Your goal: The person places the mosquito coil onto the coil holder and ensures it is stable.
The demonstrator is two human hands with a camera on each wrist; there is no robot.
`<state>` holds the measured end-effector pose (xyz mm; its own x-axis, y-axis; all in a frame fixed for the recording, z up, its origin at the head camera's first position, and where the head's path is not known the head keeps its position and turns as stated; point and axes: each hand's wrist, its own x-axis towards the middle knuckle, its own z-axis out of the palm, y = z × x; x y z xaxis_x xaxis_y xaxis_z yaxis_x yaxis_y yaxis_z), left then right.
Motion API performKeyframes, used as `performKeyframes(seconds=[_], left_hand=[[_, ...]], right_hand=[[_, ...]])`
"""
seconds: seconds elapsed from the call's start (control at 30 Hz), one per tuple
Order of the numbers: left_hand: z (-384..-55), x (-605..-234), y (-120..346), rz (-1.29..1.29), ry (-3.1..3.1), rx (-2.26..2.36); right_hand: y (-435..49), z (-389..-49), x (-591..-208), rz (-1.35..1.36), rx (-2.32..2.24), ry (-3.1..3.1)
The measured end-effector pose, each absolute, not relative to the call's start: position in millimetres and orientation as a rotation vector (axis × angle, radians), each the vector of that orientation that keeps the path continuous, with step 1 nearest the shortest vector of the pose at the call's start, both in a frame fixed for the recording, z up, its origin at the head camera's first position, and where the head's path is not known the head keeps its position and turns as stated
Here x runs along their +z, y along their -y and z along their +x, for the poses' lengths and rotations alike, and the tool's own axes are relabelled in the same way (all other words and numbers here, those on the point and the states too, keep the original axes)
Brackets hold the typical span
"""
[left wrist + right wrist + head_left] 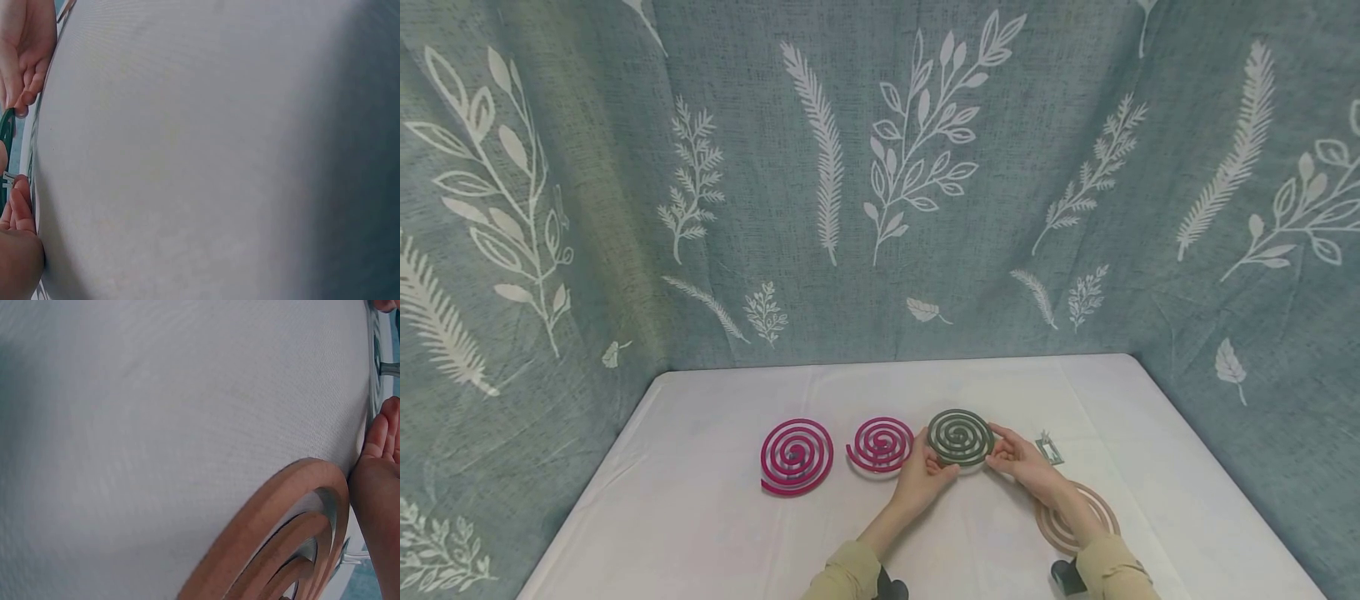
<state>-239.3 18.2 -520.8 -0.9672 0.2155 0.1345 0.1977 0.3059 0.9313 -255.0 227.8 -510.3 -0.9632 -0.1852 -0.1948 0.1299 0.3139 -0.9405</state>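
Landmark: the green coil [958, 437], near mid-table, a hand at each side.

Far left of it, a larger magenta coil [795, 452], something dark at its middle. Nearer on the left, a second magenta coil [881, 442], loose end pointing away from the green one. Left hand [922, 477] at the green coil's left rim, thumb and fingers pinching it; the same hand crowds the second magenta coil, contact uncertain. Right hand [1028, 463] grips the right rim between thumb and fingers. A grey metal piece [390, 369] shows near the green coil, side-on. Just right of the landmark, beyond the right hand, a small metal stand [1049, 451], flat, with prongs. Nearer the wearer on the right, a tan coil [250, 519], partly covered by the right forearm.

White cloth [685, 517] stretches broadly left of the landmark, past both magenta coils to the table edge; a narrower strip runs right, past the stand. Behind the landmark, the back edge meets a blue-green curtain [752, 192] printed with pale leaves.
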Motion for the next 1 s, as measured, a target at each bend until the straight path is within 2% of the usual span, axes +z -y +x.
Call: performKeyframes(seconds=[1.0], left_hand=[[-238.8, -520.4, -18.3, 0.389, -2.5, 1.828]], right_hand=[[-229.9, -256.2, -511.2, -0.062, -1.727, -2.28]])
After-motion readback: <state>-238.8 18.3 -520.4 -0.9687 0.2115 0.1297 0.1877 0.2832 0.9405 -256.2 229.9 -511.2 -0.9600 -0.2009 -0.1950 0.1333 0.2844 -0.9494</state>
